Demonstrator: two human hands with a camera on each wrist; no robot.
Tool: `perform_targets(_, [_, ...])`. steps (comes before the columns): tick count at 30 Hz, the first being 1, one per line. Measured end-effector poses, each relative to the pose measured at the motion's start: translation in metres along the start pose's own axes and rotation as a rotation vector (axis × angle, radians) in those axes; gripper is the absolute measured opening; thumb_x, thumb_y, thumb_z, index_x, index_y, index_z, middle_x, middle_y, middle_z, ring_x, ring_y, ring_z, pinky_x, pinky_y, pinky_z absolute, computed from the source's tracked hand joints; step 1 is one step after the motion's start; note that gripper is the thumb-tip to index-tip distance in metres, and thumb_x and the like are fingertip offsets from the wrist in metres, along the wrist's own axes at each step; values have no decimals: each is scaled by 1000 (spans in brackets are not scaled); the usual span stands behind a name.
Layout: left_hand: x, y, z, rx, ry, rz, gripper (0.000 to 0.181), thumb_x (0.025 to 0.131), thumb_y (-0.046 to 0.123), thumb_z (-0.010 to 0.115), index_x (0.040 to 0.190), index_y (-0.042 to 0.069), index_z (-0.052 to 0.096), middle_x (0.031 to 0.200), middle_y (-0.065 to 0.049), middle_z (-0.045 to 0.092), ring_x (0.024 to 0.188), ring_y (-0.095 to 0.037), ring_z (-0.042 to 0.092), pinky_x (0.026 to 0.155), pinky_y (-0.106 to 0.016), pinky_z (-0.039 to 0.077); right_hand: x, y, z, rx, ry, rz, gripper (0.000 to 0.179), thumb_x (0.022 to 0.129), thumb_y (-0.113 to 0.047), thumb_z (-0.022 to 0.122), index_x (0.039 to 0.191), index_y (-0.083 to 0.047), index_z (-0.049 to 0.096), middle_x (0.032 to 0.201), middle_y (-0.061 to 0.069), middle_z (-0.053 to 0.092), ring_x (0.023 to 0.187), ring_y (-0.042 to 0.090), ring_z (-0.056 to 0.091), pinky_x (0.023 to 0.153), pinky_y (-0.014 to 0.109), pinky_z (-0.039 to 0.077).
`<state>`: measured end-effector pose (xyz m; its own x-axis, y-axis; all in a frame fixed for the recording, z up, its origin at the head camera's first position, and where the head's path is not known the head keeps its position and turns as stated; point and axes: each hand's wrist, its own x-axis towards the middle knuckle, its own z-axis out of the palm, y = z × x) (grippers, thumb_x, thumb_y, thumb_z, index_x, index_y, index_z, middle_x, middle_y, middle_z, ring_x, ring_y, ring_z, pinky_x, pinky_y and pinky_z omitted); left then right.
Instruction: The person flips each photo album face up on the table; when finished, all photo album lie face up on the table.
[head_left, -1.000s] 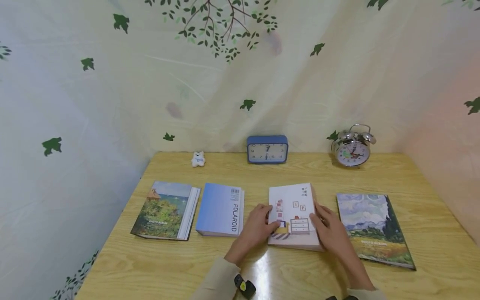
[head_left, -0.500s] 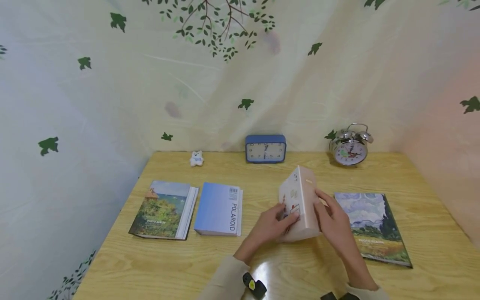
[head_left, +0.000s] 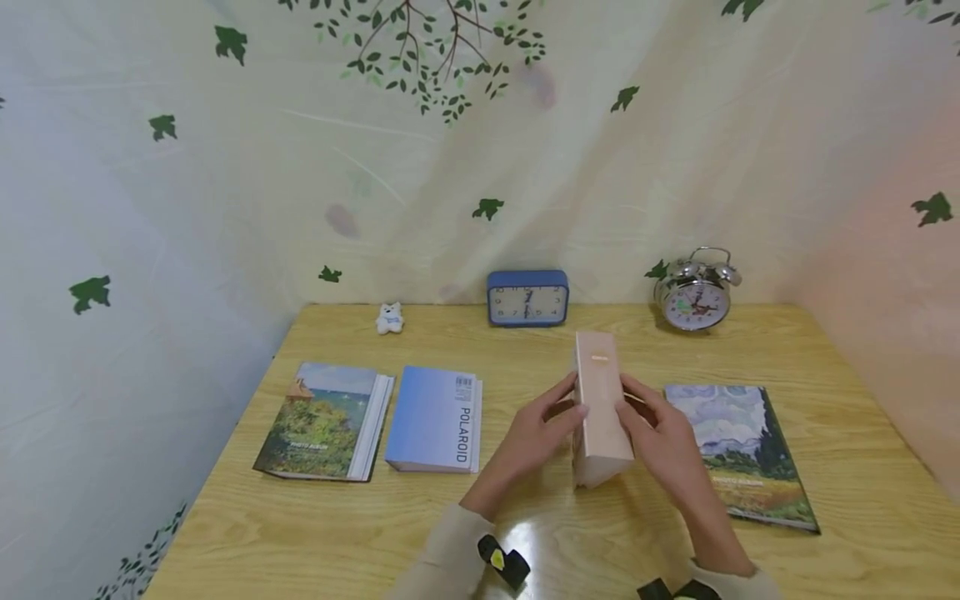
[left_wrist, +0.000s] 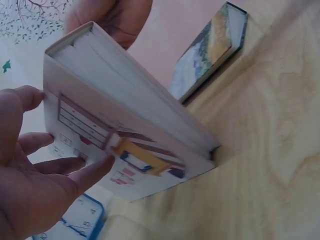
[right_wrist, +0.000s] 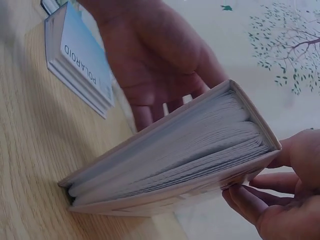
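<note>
Holds a thick, pale pink hardcover album [head_left: 602, 417] upright, spine up and fore-edge down, right of centre over the yellowish wood-grain table [head_left: 337, 533]. Cannot tell about contact along the whole lower edge. Presents the plain spine, with a small gold mark near its far end, to the head view, and the whitish pages to both wrist views. Grips from the left with the left hand [head_left: 534, 432], pinching at the spine's edge with the thumb and pressing the other fingers, slightly spread, on the cover with its printed chest of drawers. Grips from the right with the right hand [head_left: 663, 433], bringing the thumb to the spine and laying the other fingers, partly hidden, against the opposite cover.

Has lying just beyond the right hand a flat album with a painted cloudy-sky-and-field cover [head_left: 738, 450]. Has lying to the left a blue-gradient album lettered POLAROID [head_left: 431, 417] and, just beside it, an album with a painted green-and-blue seaside cover [head_left: 322, 421]. Has along the back, left to right, a small white bear figure [head_left: 389, 318], a blue rectangular clock [head_left: 527, 297] and a round silver twin-bell alarm clock [head_left: 696, 307].
</note>
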<state>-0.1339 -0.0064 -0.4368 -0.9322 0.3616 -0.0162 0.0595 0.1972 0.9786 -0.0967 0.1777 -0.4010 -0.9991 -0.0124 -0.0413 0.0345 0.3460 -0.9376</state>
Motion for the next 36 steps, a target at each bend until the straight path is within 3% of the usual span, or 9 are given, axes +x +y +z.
perform_targets(5, [0,9,-11,43,18,77,54,96,34,57,146,36,37,146,7,46,123,-17,56,96,-28,48,3,-2,9,6,10,-33,54,98,-35,52,147,-15,40,146,13,44,132,29,46,89,25,51])
perform_targets(12, [-2,14,-23,134,32,99,54,96,31,57,147,25,38,148,0,44,122,-22,56,93,-28,51,6,-4,19,-3,5,-63,51,99,-34,51,146,-16,41,146,11,45,134,28,44,102,47,43])
perform_targets(17, [-4,16,-30,186,57,123,51,97,27,56,145,17,42,150,-4,41,125,-25,54,95,-27,50,6,-1,27,-10,-15,-83,50,100,-41,46,146,-22,41,146,9,46,134,28,43,102,46,44])
perform_targets(21, [-7,18,-35,214,92,121,50,96,26,59,142,12,48,149,-11,40,127,-27,51,94,-27,51,8,8,36,-6,-64,-93,49,100,-43,43,146,-23,42,148,7,44,135,27,43,103,43,44])
perform_targets(27, [-12,16,-44,324,169,92,49,93,32,61,137,11,53,142,-20,42,123,-31,52,91,-33,53,11,23,47,-105,-151,-71,51,100,-40,47,147,-23,40,150,12,39,137,34,37,105,54,39])
perform_targets(32, [-15,11,-52,417,199,66,50,93,36,60,138,13,53,138,-19,45,115,-31,56,86,-37,55,15,34,53,-179,-144,-66,53,100,-30,50,146,-6,39,147,26,38,129,43,44,103,52,42])
perform_targets(36, [-18,6,-54,407,169,45,50,95,33,58,140,12,50,132,-20,49,108,-33,61,83,-39,55,16,39,54,-230,-124,-35,58,100,-31,50,145,2,36,146,31,34,130,47,40,104,54,39])
